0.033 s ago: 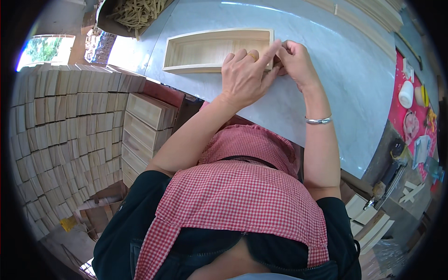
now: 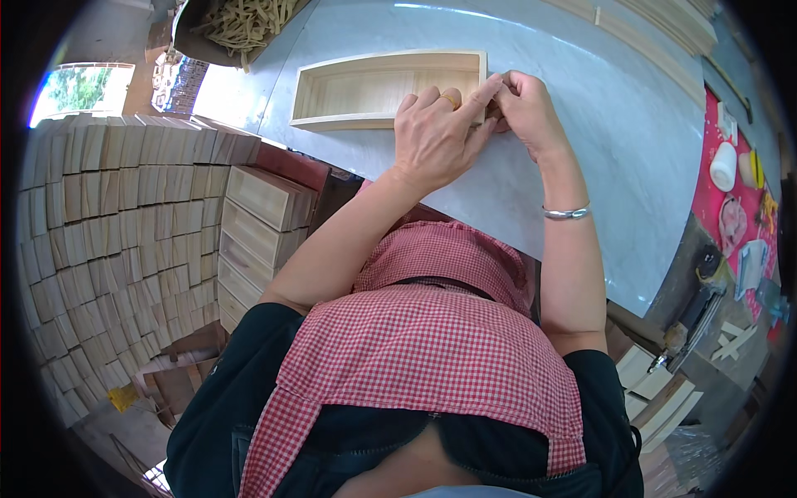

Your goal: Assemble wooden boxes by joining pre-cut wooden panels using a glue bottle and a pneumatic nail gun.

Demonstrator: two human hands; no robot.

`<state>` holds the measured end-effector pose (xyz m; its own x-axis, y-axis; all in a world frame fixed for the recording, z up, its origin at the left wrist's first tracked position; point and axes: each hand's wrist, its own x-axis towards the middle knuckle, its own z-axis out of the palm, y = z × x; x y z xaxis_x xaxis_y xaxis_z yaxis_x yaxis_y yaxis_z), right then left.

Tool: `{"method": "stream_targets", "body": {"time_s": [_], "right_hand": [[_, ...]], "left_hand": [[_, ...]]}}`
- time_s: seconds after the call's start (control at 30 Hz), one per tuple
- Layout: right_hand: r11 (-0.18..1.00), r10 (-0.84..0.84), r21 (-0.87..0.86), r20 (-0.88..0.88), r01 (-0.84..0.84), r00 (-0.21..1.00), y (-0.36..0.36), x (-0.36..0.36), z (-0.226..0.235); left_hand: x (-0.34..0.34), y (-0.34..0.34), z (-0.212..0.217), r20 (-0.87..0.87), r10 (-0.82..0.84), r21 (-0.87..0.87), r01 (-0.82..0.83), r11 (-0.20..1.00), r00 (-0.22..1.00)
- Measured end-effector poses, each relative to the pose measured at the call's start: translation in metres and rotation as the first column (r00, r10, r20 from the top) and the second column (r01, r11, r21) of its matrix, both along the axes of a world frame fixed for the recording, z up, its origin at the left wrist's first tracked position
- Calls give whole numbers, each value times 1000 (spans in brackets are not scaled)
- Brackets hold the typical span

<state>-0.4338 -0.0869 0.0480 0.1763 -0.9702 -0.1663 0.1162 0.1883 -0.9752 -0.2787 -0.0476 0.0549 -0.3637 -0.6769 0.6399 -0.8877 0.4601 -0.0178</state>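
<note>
A shallow, open-topped box of pale wood (image 2: 357,87) lies lengthwise on the light grey table. My left hand (image 2: 436,137), with a gold-coloured ring, is over its near right corner. Its fingers bend over the near wall, and the index finger reaches past the right end to my right fingertips. Just outside that end is my right hand (image 2: 527,112), closed, thumb and fingers pressed together. Whatever it pinches, if anything, is hidden between the two hands. A silver bangle (image 2: 567,214) circles my right wrist.
A container of thin wood strips (image 2: 241,29) stands at the far left. Left of the table rise tall stacks of wooden pieces (image 2: 108,224) and several stacked boxes (image 2: 249,232). Long boards (image 2: 664,33) lie far right. A white bottle (image 2: 723,166) stands on a red surface.
My left index finger has dipped slightly and now meets the fingertips of my right hand. Both hands otherwise stay in place, and the box has not moved.
</note>
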Motion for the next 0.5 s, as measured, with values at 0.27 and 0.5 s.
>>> {"method": "stream_targets", "body": {"time_s": [0.27,0.5], "right_hand": [[975,-194,-121,-64,185,979,0,8,-17],[972,-206,-79,174,222,963,15,18,-1]], "left_hand": [[-1,8,12,34,5,149,-10,989,999],[0,5,6,-2,-3,193,3,981,1000]]}}
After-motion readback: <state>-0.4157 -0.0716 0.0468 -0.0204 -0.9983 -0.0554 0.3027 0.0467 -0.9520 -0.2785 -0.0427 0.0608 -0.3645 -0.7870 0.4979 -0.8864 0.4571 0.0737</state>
